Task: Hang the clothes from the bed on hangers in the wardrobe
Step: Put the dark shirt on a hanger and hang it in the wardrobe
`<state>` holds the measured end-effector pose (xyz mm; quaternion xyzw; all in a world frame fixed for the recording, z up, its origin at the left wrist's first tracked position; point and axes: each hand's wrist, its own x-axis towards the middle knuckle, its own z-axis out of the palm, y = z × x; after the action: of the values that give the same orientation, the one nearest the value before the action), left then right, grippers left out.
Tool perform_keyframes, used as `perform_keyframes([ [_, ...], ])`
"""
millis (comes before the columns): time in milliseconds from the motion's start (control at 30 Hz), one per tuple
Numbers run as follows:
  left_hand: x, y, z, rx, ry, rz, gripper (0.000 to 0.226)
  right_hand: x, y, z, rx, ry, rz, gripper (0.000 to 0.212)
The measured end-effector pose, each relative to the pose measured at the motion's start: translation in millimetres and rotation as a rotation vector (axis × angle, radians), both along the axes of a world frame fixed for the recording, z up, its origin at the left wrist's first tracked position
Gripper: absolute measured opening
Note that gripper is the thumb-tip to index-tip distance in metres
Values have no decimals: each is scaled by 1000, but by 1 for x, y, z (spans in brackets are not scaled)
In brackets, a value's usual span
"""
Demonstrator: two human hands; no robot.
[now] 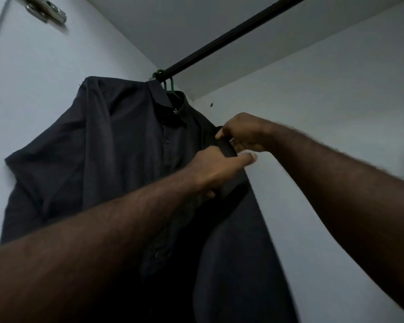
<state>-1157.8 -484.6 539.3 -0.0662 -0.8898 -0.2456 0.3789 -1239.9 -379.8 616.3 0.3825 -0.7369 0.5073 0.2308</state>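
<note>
Dark button-up shirt point(126, 148), centre frame, on green hanger point(171, 86) over black rail point(231, 36); left hand point(216, 170) and right hand point(244, 134) both pinch its shoulder fabric, apparently straightening; next, probably, a clean release.

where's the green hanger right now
Head view, upper middle: the green hanger hooks over the far end of the black rail, above the collar of the dark shirt.

Counted by kind — six things in all.
One dark shirt point(117, 159), one green hanger point(170, 86), one black rail point(231, 34), one metal hinge point(46, 10) — and two hands, a left hand point(217, 170) and a right hand point(243, 134).
</note>
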Motion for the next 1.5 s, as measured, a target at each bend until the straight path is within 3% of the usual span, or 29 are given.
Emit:
perform_keyframes([
  [100, 4, 5, -22, -37, 24, 262, 92, 14, -22, -4, 67, -47, 22, 21],
  [233, 5, 4, -37, -143, 136, 584, 97, 32, -42, -11, 167, 67, -36, 28],
  [433, 33, -22, -44, -375, 177, 905, 43, 29, -48, -18, 162, 256, -105, 28],
  [567, 64, -40, -54, -331, 110, 965, 30, 28, -41, -24, 294, 281, -160, 6],
  [700, 90, -51, -61, -152, -25, 951, 29, 26, -39, -30, 405, 277, -150, 15],
  [833, 86, -62, -69, 350, -13, 533, 18, 18, -41, -31, 436, 255, -119, 20],
  [967, 84, -66, -83, 541, 55, 304, 26, 8, -45, -34, 484, 244, -84, 19],
  [1100, 102, -67, -88, 499, 150, 281, 46, 2, -49, -39, 456, 241, -82, 20],
  [1200, 124, -72, -96, 403, 35, 320, 36, 1, -55, -49, 407, 263, -96, 24],
  [1300, 141, -81, -121, 417, -154, 377, 21, 2, -66, -69, 319, 372, -160, 52],
  [1400, 149, -90, -156, 415, -109, 467, 20, 2, -84, -100, 156, 424, -218, 78],
  [1500, 149, -104, -185, -19, 115, 737, 17, 5, -112, -138, 95, 370, -142, 83],
])
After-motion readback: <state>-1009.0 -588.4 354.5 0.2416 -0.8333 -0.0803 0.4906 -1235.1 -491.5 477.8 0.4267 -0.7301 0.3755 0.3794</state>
